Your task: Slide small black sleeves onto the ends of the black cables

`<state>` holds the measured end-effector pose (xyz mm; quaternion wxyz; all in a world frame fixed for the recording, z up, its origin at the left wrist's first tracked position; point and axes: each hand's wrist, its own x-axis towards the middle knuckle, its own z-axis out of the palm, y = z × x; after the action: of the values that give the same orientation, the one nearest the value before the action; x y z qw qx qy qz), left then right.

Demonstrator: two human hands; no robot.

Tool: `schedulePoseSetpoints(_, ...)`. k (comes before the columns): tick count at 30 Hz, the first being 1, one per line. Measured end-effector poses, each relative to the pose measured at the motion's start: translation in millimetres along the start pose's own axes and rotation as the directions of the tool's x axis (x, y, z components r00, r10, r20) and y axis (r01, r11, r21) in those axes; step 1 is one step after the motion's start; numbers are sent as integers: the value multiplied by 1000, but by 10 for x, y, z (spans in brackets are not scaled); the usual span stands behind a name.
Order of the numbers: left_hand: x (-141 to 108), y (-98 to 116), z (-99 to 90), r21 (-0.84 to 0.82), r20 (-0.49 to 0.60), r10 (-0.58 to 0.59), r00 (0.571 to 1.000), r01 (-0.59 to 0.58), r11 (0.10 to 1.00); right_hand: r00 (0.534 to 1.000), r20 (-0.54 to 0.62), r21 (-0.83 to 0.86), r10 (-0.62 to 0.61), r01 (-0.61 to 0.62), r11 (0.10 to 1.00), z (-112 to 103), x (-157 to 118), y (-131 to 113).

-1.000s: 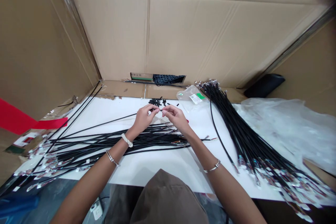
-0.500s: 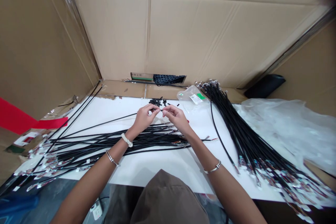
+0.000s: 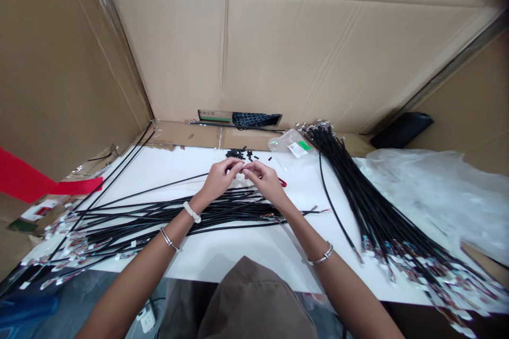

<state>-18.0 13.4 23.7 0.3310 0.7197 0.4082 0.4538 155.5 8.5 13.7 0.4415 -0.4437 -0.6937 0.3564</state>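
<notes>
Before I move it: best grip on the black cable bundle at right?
Probably the gathered far end of the black cable bundle, where the cables run narrow and close together. Come from above with the right hand and close around it. The near end fans wide into loose connector ends, which would be hard to gather in one grip.

Flattened cardboard sheets rise ahead of me and along both sides, their seams taped, with a cardboard ledge behind my white worktable. A red strip crosses the left sheet, a black object sits far right, and a white power socket shows below the table edge.
</notes>
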Motion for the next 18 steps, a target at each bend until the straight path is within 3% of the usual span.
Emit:
schedulePoseSetpoints(6, 28, 0, -50, -21, -2, -20, 1000, 20, 1000, 999, -12, 20, 31, -31, 999, 31, 3, -21)
schedulePoseSetpoints(12, 99, -87, -204, 217, 68, -84, 994, 68, 974, 997, -43, 65, 69, -66, 996, -9, 22, 23)
schedulePoseSetpoints(18, 98, -60, -305, 206, 196, -110, 974, 69, 976, 993, -13, 138, 118, -115, 984, -19, 31, 16)
